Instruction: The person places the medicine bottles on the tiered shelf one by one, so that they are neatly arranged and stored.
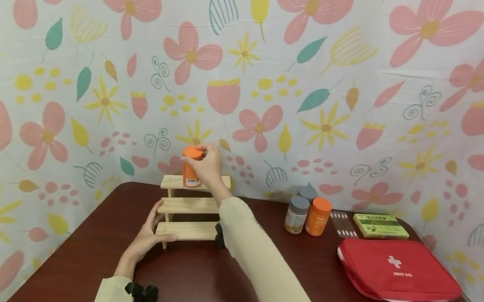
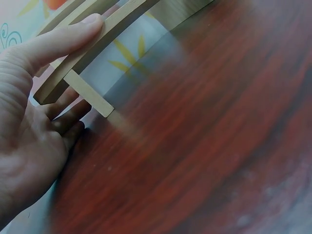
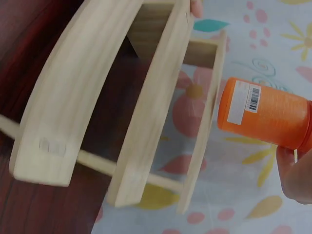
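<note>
A three-tier wooden step shelf [image 1: 193, 206] stands on the table. My right hand [image 1: 211, 166] grips an orange bottle [image 1: 191, 174] near its cap, upright at the top tier. In the right wrist view the bottle's base [image 3: 233, 103] is right beside the top plank [image 3: 207, 117]; whether they touch I cannot tell. My left hand [image 1: 146, 238] holds the shelf's left end. The left wrist view has its thumb [image 2: 73, 39] lying over the lowest plank [image 2: 109, 36], with fingers behind and under it.
To the right on the dark table [image 1: 281, 280] are a grey-capped bottle [image 1: 295, 217], another one [image 1: 307, 192] behind it and an orange bottle [image 1: 318, 218]. Beyond lie flat strips [image 1: 343, 225], a green-yellow box [image 1: 380, 226] and a red first aid pouch [image 1: 398, 273]. A floral cloth [image 1: 260, 73] hangs behind.
</note>
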Demonstrator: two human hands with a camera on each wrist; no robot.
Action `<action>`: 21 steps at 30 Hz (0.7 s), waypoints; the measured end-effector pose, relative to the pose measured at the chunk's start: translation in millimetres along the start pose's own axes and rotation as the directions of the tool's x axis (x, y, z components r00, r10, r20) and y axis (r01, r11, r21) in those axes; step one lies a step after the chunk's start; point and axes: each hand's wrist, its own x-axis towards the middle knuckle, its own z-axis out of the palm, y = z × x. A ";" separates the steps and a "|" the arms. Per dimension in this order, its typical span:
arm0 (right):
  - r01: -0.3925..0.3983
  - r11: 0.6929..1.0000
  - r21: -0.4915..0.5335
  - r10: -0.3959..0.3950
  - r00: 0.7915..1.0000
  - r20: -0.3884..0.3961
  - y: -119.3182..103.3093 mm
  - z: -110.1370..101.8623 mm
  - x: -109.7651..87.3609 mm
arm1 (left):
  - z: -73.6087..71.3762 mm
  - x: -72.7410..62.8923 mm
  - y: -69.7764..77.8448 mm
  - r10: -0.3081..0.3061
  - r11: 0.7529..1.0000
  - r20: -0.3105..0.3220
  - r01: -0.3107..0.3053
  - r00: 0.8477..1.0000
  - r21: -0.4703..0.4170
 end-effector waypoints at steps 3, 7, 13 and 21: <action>-0.002 1.000 0.007 0.002 1.000 -0.012 -1.0 8.2 0.6 | 1.1 1.1 0.4 0.009 1.000 -0.001 -0.009 1.000 -0.005; -0.023 0.999 0.039 0.026 0.998 -0.056 0.6 15.1 1.8 | 3.7 2.4 -0.6 0.004 1.000 0.004 -0.004 1.000 -0.029; -0.021 0.992 0.121 0.028 0.998 -0.052 5.5 26.0 2.6 | 2.4 1.4 -1.3 0.001 0.999 -0.018 -0.002 1.000 -0.048; -0.043 0.967 0.253 0.057 0.997 -0.052 16.2 31.5 3.0 | 1.8 0.8 -3.2 0.003 1.000 -0.018 -0.004 1.000 -0.022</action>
